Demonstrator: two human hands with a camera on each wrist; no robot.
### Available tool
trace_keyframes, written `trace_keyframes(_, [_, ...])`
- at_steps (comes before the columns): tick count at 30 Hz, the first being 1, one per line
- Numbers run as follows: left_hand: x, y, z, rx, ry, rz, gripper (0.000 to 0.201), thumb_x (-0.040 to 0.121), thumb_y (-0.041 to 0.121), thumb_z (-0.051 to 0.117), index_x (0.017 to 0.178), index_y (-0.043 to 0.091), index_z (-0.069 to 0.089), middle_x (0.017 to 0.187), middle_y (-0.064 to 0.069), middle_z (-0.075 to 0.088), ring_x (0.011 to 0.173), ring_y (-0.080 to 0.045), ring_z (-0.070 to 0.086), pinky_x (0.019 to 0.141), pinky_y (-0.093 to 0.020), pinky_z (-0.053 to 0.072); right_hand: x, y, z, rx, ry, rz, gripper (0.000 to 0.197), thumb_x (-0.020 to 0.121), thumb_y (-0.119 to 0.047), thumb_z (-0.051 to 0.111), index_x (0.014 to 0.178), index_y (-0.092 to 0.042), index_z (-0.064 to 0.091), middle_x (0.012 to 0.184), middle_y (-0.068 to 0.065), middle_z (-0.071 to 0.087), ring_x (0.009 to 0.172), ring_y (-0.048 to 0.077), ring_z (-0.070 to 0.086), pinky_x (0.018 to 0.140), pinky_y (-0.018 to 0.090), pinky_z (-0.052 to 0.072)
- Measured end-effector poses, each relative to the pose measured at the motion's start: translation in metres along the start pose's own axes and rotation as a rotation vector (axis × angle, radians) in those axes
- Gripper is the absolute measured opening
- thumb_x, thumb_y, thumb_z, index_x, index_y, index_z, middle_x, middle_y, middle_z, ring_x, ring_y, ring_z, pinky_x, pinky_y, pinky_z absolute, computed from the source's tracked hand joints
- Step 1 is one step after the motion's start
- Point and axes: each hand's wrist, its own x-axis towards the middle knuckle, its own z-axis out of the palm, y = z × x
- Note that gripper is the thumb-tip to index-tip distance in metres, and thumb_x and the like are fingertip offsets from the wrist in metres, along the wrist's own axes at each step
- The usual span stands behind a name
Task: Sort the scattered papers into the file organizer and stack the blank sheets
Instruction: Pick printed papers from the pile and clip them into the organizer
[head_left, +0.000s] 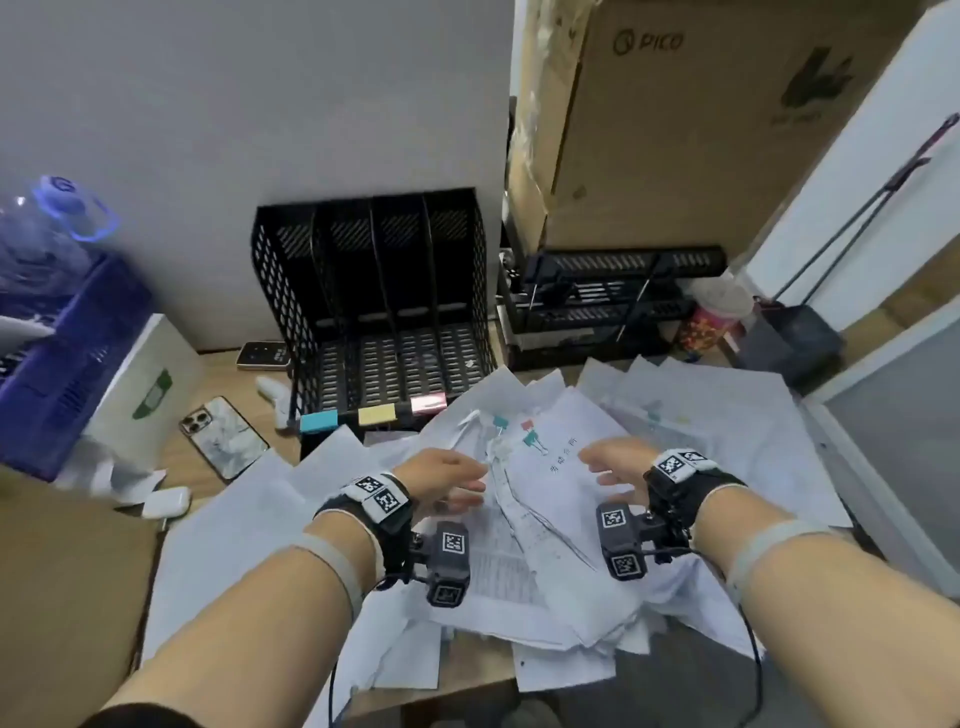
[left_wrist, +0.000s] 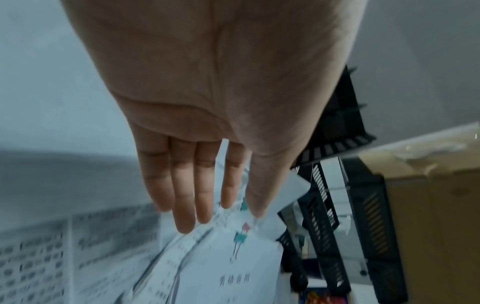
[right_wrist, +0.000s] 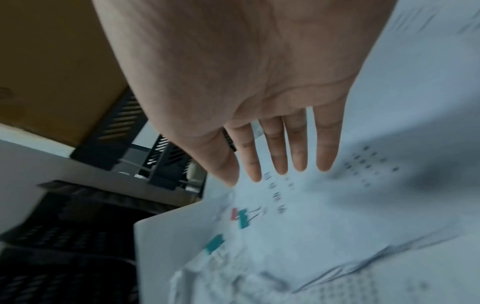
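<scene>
Nearest to me, both forearms reached out over the desk, each wrist strapped with a black band and a small boxy camera. The left hand (head_left: 441, 475) and the right hand (head_left: 615, 465) hovered palms inward above the heap, fingers straight and slightly spread, holding nothing; I judged they were poised that way to close in on one bundle from both sides.

Between them lay the scattered papers (head_left: 519, 530), thin white sheets, some printed with dense tables, some plain, overlapping at all angles and curling at the corners. A clipped document (head_left: 558, 457) sat on top, with small teal and pink binder clips (head_left: 530, 434) near its upper edge, likely there to keep sets together.

Beyond the pile stood the file organizer (head_left: 374, 301), black perforated metal with upright dividers, its slots still without papers as far as I could see. Coloured tabs (head_left: 371, 414) in blue, yellow and pink lined its front lip, presumably marking categories. A phone (head_left: 223, 436) lay left of it on the wooden desk, a cardboard box (head_left: 675, 130) behind.
</scene>
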Motion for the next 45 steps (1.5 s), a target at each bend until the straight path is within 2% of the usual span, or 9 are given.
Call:
trace_keyframes(7, [0.053, -0.01, 0.067, 0.01, 0.074, -0.13, 0.027, 0.086, 0.013, 0.074, 0.078, 0.01, 0.049, 0.058, -0.005, 0.046, 0.052, -0.02, 0.048, 0.056, -0.031, 0.044, 0.014, 0.053, -0.035, -0.071, -0.02, 0.036, 0.03, 0.095, -0.023, 0.058, 0.125, -0.019, 0.061, 0.133, 0.001, 0.053, 0.12, 0.023, 0.048, 0.094, 0.038, 0.047])
trace_keyframes(12, [0.08, -0.018, 0.088, 0.168, 0.3, -0.042, 0.032, 0.075, 0.026, 0.082, 0.076, 0.014, 0.052, 0.077, -0.014, 0.067, 0.08, -0.033, 0.073, 0.07, -0.042, 0.061, 0.029, 0.078, -0.045, -0.074, -0.139, 0.056, 0.027, 0.093, -0.032, 0.06, 0.117, -0.02, 0.064, 0.126, 0.003, 0.062, 0.117, 0.021, 0.057, 0.099, 0.039, 0.048])
trace_keyframes(14, [0.083, -0.018, 0.095, 0.234, 0.328, -0.025, 0.025, 0.079, 0.019, 0.078, 0.07, 0.014, 0.055, 0.071, -0.011, 0.068, 0.074, -0.031, 0.071, 0.064, -0.034, 0.058, 0.034, 0.078, -0.053, -0.047, -0.163, 0.045, 0.023, 0.094, -0.029, 0.06, 0.114, -0.019, 0.065, 0.121, 0.006, 0.064, 0.105, 0.021, 0.061, 0.088, 0.034, 0.051])
trace_keyframes(17, [0.083, -0.017, 0.099, 0.282, 0.357, 0.035, 0.011, 0.08, 0.011, 0.069, 0.091, 0.009, 0.069, 0.091, -0.016, 0.074, 0.088, -0.036, 0.072, 0.082, -0.044, 0.061, 0.044, 0.07, -0.067, -0.019, -0.097, -0.01, 0.01, 0.095, -0.019, 0.057, 0.102, -0.019, 0.064, 0.109, 0.01, 0.062, 0.083, 0.02, 0.054, 0.066, 0.028, 0.044])
trace_keyframes(24, [0.043, -0.006, 0.085, 0.136, 0.357, 0.097, 0.027, 0.092, -0.008, 0.053, 0.114, 0.002, 0.063, 0.097, -0.017, 0.072, 0.074, -0.03, 0.07, 0.067, -0.034, 0.064, 0.054, 0.027, -0.075, -0.339, 0.073, -0.256, 0.05, 0.088, -0.018, 0.065, 0.135, -0.012, 0.047, 0.136, 0.01, 0.052, 0.124, 0.029, 0.053, 0.1, 0.034, 0.044])
trace_keyframes(29, [0.003, 0.01, 0.054, 0.006, 0.322, 0.111, 0.028, 0.092, -0.009, 0.053, 0.116, 0.001, 0.064, 0.101, -0.023, 0.071, 0.086, -0.036, 0.068, 0.09, -0.058, 0.056, 0.031, -0.017, -0.043, -0.399, -0.154, -0.315, 0.023, 0.086, -0.031, 0.07, 0.1, -0.017, 0.06, 0.108, 0.006, 0.066, 0.081, 0.016, 0.069, 0.065, 0.029, 0.054])
trace_keyframes(34, [-0.041, 0.037, 0.019, -0.07, 0.284, 0.225, 0.028, 0.089, -0.004, 0.057, 0.114, 0.006, 0.067, 0.096, -0.011, 0.072, 0.082, -0.026, 0.064, 0.071, -0.037, 0.062, -0.012, -0.069, 0.004, -0.455, -0.402, -0.353, 0.055, 0.073, -0.051, 0.079, 0.113, -0.022, 0.054, 0.114, 0.007, 0.061, 0.089, 0.018, 0.069, 0.064, 0.034, 0.06])
trace_keyframes(39, [-0.079, 0.061, -0.014, -0.018, 0.48, 0.504, 0.015, 0.095, 0.004, 0.059, 0.103, -0.008, 0.065, 0.084, -0.009, 0.065, 0.07, -0.013, 0.063, 0.057, -0.023, 0.056, -0.067, -0.124, 0.041, -0.3, -0.561, -0.468, 0.093, 0.071, -0.072, 0.067, 0.145, -0.03, 0.028, 0.124, 0.01, 0.056, 0.09, 0.029, 0.074, 0.065, 0.048, 0.061])
trace_keyframes(45, [-0.116, 0.071, -0.037, 0.146, 0.632, 0.772, 0.016, 0.091, 0.009, 0.068, 0.09, 0.021, 0.079, 0.088, 0.005, 0.078, 0.084, -0.006, 0.071, 0.08, -0.026, 0.055, -0.117, -0.183, 0.077, -0.217, -0.633, -0.673, 0.085, 0.067, -0.069, 0.072, 0.129, -0.016, 0.048, 0.116, 0.009, 0.069, 0.087, 0.028, 0.076, 0.063, 0.046, 0.06])
